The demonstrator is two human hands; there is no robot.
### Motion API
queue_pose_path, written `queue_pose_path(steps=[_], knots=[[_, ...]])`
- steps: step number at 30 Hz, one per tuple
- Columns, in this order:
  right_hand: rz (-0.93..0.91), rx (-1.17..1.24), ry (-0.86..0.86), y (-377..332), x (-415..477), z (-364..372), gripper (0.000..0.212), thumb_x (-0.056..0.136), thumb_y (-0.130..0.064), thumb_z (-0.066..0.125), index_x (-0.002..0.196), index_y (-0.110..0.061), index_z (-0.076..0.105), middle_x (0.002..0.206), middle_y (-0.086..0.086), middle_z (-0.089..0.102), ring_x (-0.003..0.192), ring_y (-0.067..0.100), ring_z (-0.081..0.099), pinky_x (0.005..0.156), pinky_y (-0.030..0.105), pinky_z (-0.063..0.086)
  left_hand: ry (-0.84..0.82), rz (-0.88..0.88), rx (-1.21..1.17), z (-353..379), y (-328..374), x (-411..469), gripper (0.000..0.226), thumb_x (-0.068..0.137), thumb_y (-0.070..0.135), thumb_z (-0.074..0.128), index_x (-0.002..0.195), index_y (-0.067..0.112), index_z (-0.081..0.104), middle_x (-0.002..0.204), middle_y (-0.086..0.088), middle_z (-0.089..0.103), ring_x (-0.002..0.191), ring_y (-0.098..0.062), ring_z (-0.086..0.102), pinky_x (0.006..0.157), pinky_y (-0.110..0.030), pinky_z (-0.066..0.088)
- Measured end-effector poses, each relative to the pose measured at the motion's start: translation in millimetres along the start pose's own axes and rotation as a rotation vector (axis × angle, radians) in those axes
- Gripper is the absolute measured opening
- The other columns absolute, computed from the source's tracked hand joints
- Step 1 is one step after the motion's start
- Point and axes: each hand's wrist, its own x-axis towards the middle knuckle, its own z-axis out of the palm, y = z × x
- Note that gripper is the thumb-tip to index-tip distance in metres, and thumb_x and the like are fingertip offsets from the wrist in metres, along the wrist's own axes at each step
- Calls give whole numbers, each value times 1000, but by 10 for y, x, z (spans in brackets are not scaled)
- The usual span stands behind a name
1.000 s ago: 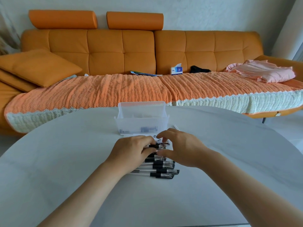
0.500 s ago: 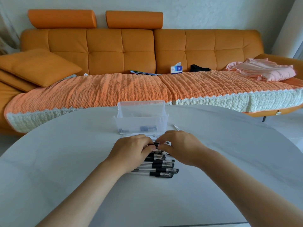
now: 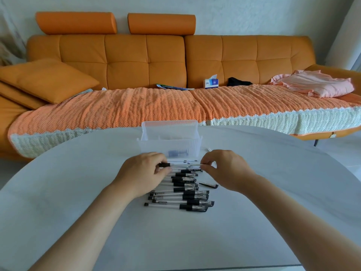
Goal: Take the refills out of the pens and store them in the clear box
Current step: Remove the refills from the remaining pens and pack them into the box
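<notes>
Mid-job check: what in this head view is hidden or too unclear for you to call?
Head view only.
Contents of the clear ribbed plastic box: blurred through its wall, refills uncountable.
Both ends of the slim clear pen: hidden in the grip of the left hand and right hand, refill state unclear.
Upper part of the row of clear black-capped pens: covered by the left hand.

The table (image 3: 254, 212) looks smooth and matt, a pale grey. The clear box (image 3: 156, 145) is ribbed translucent plastic. The pens (image 3: 187, 196) have glossy transparent plastic barrels and black ribbed grips. The sofa (image 3: 127, 55) has smooth orange leather-like upholstery with a faint sheen, and its throw (image 3: 136, 108) is coarse, knobbly woven cloth. The pink garment (image 3: 316, 85) is soft matt fabric.
</notes>
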Motion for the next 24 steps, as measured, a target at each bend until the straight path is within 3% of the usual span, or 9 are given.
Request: queue_pose_path(steps=[6,9,12,16,20,24], knots=[[101,-22,8,132,23,-12,14,97,-38,54,98,-34,68,99,-18,67,89,10,58,72,29,48,180,-242,26,-2,-64,-39,5,89,37,60,92,34,60,86,13,66,79,-13,60,60,-27,46],[62,9,-1,70,1,1,14,97,-40,55,98,-35,68,97,-19,66,87,8,58,73,29,50,264,-89,-81,17,71,-54,8,88,38,64,96,36,66,90,20,59,69,-3,56,53,-18,37],[8,68,4,-18,-16,7,12,97,-41,57,98,-37,68,97,-20,66,78,0,56,72,26,50,223,76,-76,85,182,-45,16,85,38,70,101,37,70,94,20,58,55,-1,48,49,-16,33],[-5,53,2,-52,-22,-19,14,94,-43,61,101,-37,71,100,-20,68,78,-1,56,70,22,48,217,81,-82,163,204,-16,9,84,31,73,92,36,72,90,19,64,68,-7,60,52,-22,43],[49,-30,-37,-10,-12,-61,17,90,-44,66,104,-37,74,101,-19,72,90,3,61,71,21,47,215,100,-69,191,210,9,7,84,30,73,90,34,73,87,18,64,66,-8,59,50,-17,32],[24,-100,-22,34,-2,-81,14,91,-44,65,101,-37,73,98,-20,72,83,1,57,61,14,38,208,98,-68,248,233,23,7,87,33,69,93,32,73,89,18,65,69,-8,61,51,-14,28]])
